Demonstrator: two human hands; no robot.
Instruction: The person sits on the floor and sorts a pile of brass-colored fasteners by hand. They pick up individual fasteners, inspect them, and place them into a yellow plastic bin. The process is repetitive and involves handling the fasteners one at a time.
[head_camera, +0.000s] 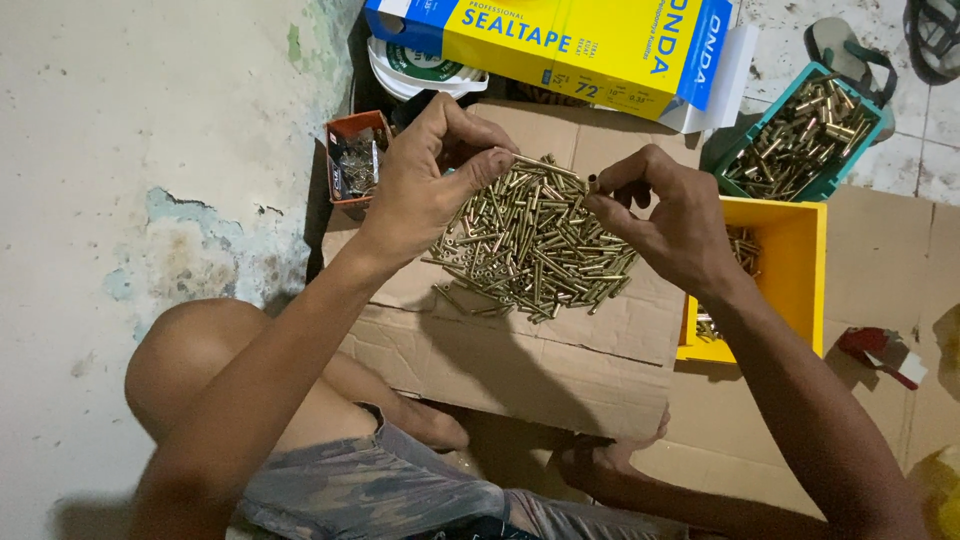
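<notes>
A heap of thin brass-coloured metal tubes (530, 245) lies on a flat brown cardboard box (590, 360) in front of me. Above the heap's left edge, my left hand (425, 180) pinches one long brass tube (545, 166) between thumb and fingers. My right hand (665, 215) hovers over the heap's right side, its fingertips closed on a small dark piece (593, 183) at the free end of that same tube. Both hands meet just above the pile.
A yellow bin (800, 260) with brass pieces stands right of the cardboard, a teal bin (805, 135) full of them behind it. A small orange box (350, 160) of dark parts sits at left. A yellow-and-blue carton (570, 40) lies behind. My bent knees are below.
</notes>
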